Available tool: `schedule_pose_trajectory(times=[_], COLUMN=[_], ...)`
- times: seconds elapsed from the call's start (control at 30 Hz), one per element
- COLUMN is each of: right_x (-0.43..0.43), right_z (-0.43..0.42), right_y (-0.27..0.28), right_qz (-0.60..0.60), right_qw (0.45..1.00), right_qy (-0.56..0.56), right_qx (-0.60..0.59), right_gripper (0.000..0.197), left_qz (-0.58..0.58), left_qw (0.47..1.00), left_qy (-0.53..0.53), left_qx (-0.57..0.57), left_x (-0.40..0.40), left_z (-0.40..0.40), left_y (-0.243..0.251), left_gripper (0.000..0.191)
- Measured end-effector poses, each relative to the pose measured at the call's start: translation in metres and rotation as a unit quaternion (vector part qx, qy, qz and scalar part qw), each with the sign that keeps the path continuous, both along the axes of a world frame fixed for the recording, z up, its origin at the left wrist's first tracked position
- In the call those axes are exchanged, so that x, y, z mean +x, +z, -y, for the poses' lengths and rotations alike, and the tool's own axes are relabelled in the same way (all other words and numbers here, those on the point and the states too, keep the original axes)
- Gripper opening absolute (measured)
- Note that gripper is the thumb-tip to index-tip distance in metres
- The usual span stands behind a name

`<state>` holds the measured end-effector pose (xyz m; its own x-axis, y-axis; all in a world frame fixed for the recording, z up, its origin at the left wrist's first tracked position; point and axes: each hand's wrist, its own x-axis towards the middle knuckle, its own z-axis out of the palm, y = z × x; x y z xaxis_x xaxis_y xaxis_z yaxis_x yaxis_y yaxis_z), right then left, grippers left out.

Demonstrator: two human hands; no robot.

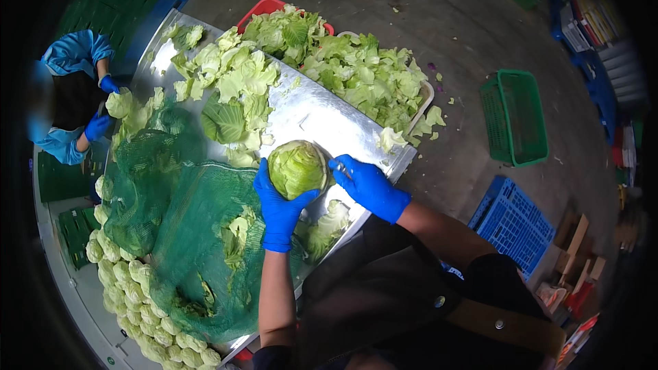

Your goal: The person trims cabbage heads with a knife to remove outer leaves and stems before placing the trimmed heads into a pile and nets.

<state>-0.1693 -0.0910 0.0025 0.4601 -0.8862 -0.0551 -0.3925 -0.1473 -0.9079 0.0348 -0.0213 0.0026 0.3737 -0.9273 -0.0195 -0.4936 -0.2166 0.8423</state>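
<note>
A round green cabbage [297, 169] rests above the metal table [318, 113], held from below and its left side by my left hand [282, 205] in a blue glove. My right hand [365, 182], also gloved in blue, is beside the cabbage's right side with its fingers closed around a small tool, perhaps a knife; most of it is hidden. Loose cabbage leaves [247, 77] lie on the table beyond. Green mesh netting [205, 236] spreads to the left, with leaf scraps on it.
Heaped leaves fill a red crate [264, 6] and a pale-rimmed bin [426, 100] at the far edge. Trimmed cabbages [133, 293] are piled lower left. A co-worker's gloved hands [97, 126] hold a cabbage at left. A green basket [540, 118] and blue plastic crate [514, 226] stand right.
</note>
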Motion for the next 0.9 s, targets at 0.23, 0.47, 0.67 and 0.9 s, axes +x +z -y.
schedule_pose_trajectory(times=[0.23,0.47,0.67,0.9], right_x=[0.000,0.009,0.011,0.012], right_z=[0.005,0.020,0.040,0.058], right_y=[-0.003,-0.032,-0.025,-0.006], right_qz=[-0.045,-0.105,-0.135,-0.231], right_qw=[0.997,0.981,0.968,0.946], right_qy=[0.064,0.136,0.188,0.217], right_qx=[0.024,0.090,0.098,0.065], right_gripper=[0.023,0.034,0.030,0.028], left_qz=[-0.033,-0.032,-0.025,-0.034], left_qw=[0.999,0.999,0.999,0.999], left_qy=[-0.010,-0.015,0.005,0.037], left_qx=[-0.010,0.012,0.028,0.008], left_x=[0.000,-0.001,-0.001,-0.021], left_z=[-0.003,0.000,0.001,0.009], left_y=[-0.001,-0.002,-0.005,0.002], left_gripper=[0.116,0.117,0.119,0.121])
